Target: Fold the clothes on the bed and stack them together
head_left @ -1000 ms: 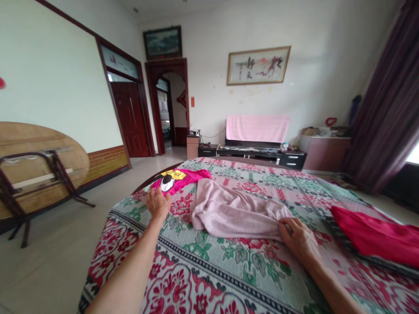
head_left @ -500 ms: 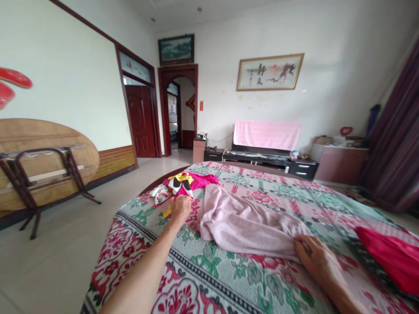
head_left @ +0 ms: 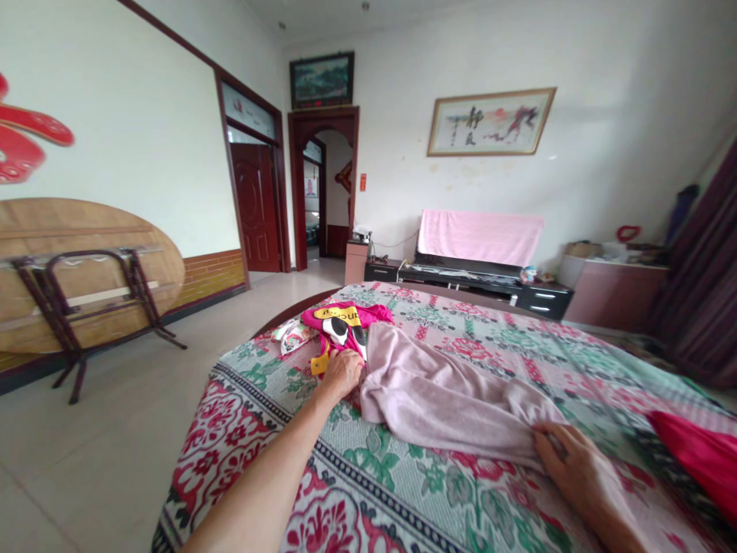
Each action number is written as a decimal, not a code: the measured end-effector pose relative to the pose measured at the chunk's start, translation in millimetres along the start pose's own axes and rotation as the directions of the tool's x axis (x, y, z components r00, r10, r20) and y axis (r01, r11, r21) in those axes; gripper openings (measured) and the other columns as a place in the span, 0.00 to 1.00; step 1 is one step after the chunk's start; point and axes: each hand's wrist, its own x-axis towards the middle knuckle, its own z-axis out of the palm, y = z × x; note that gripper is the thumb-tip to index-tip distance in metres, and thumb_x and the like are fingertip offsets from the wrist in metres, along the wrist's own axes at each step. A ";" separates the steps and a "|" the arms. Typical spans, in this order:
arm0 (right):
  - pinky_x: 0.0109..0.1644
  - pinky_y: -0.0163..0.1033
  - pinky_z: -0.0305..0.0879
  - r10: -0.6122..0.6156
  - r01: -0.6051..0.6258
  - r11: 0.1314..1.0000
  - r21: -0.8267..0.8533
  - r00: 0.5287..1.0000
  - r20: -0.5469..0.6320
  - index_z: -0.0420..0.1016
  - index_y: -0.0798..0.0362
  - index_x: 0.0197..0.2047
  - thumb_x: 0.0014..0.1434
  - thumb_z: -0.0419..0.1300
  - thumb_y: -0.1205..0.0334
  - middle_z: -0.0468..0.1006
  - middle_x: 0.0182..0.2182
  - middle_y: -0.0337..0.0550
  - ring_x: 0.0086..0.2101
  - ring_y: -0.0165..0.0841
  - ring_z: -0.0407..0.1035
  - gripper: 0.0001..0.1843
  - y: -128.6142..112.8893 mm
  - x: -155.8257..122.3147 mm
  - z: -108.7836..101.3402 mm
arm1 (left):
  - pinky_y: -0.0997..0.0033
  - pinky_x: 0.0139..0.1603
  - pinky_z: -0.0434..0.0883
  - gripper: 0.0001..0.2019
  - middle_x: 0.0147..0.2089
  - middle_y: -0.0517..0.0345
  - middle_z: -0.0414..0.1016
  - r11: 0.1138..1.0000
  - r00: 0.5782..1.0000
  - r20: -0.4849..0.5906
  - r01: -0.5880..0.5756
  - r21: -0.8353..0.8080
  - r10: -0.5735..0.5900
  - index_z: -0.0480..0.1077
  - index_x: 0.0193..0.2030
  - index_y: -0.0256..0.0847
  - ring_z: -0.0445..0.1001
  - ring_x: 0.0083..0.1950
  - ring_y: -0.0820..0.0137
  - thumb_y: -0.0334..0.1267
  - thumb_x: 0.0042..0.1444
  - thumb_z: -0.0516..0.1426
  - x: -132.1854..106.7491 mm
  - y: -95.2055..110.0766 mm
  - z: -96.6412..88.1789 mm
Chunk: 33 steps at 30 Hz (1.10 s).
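Note:
A pale pink garment (head_left: 454, 403) with a few folds lies stretched across the patterned tablecloth (head_left: 449, 307). My right hand (head_left: 579, 465) has its fingers curled over the right end of it. At its left end, my left hand (head_left: 344, 371) is closed on the lower edge of a crumpled magenta shirt (head_left: 345, 313) with a yellow lettered patch and black-and-white print; the fingertips are partly hidden. A small white patterned cloth (head_left: 295, 338) lies beside the shirt on the left.
Bright red cloth (head_left: 699, 457) lies at the table's right. Beyond the table stands a low black cabinet (head_left: 544, 301) below a pink cloth (head_left: 480, 234). A folded round table (head_left: 97, 307) leans against the left wall.
My left hand has moved right, toward the pale pink garment, drawing the magenta shirt's lower part along; more of its print shows. My right hand stays at the garment's end. The view has shifted slightly.

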 end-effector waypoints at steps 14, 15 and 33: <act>0.38 0.43 0.70 0.019 -0.019 1.000 0.016 1.000 -0.005 0.78 0.48 0.33 0.52 0.51 0.47 0.81 0.35 0.46 0.33 0.40 0.75 0.19 -9.0 -1.1 -5.0 | 0.67 0.52 0.67 0.16 0.44 0.54 0.79 0.994 0.998 0.014 -0.066 -0.087 0.068 0.78 0.42 0.41 0.73 0.47 0.67 0.29 0.57 0.49 -1.3 -11.4 6.9; 0.38 0.43 0.70 0.025 -0.025 1.000 0.014 1.000 -0.001 0.78 0.48 0.33 0.52 0.51 0.47 0.81 0.35 0.46 0.33 0.40 0.75 0.18 -10.3 -1.4 -5.8 | 0.67 0.51 0.67 0.17 0.44 0.54 0.79 0.995 0.998 0.014 -0.061 -0.084 0.063 0.78 0.42 0.41 0.73 0.47 0.67 0.29 0.57 0.49 -1.3 -12.4 6.8; 0.39 0.40 0.68 0.018 -0.018 0.999 0.039 1.000 0.011 0.78 0.49 0.34 0.55 0.51 0.54 0.79 0.35 0.44 0.35 0.37 0.73 0.15 -14.2 -4.6 -5.7 | 0.65 0.48 0.67 0.18 0.44 0.53 0.80 0.957 0.936 -0.237 0.283 0.065 -0.260 0.79 0.40 0.42 0.75 0.43 0.64 0.27 0.53 0.48 -13.4 -59.3 -26.2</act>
